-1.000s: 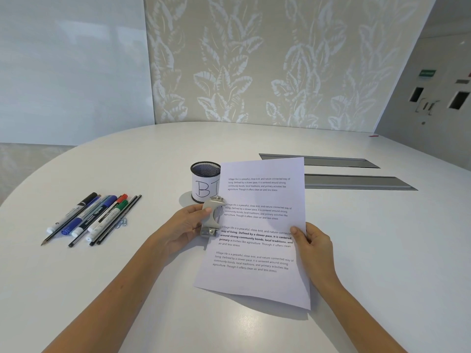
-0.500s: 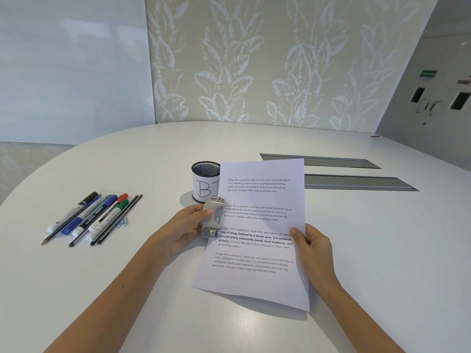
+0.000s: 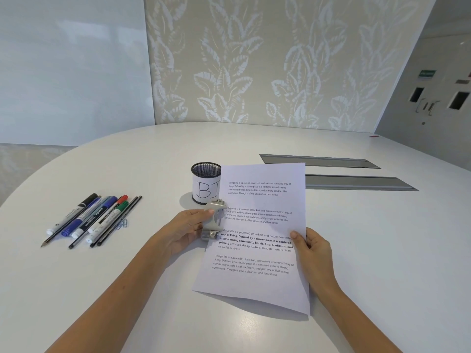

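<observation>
Little has shifted over the last second: the left hand (image 3: 186, 230) still clasps the metal hole punch (image 3: 214, 220) over the sheet's (image 3: 262, 289) left edge, and the right hand's (image 3: 313, 253) fingers pinch its right edge. The squeeze likely comes next.

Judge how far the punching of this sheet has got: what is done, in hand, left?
Done: the sheet is up off the table, with the punch set on its left edge. In hand: the left hand grips the punch; the right hand pinches the sheet's right edge. Left: no hole shows yet, so the squeeze seems still to come.
</observation>
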`<state>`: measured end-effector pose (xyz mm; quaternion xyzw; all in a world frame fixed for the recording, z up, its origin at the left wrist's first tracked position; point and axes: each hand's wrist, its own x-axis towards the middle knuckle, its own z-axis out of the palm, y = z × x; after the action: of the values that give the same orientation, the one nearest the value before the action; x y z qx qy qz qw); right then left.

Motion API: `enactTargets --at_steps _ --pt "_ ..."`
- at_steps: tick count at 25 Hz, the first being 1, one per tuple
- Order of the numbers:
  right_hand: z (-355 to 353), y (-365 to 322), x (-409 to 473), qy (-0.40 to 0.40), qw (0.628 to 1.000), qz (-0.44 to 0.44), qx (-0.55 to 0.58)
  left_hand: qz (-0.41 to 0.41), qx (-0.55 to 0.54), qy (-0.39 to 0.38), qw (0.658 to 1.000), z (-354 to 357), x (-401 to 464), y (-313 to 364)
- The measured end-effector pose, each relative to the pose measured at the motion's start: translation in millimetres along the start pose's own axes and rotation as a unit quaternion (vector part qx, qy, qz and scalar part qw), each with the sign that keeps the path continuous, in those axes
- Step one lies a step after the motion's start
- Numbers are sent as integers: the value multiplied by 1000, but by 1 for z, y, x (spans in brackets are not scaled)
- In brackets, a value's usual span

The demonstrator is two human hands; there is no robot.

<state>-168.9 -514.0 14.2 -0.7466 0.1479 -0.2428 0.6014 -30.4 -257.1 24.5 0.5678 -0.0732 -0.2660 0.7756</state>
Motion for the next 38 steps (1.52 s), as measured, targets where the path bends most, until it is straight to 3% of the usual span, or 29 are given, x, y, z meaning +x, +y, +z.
enactTargets --at_steps 7,18,38 --pt "-8 -3 -3 -21 1000 14 -1 -44 14 40 998 8 -8 9" --pt "-1 1 -25 -64 997 32 23 -35 99 56 993 -11 -34 10" --pt "1 -4 -37 -69 996 49 26 -44 179 97 978 -13 -33 -1"
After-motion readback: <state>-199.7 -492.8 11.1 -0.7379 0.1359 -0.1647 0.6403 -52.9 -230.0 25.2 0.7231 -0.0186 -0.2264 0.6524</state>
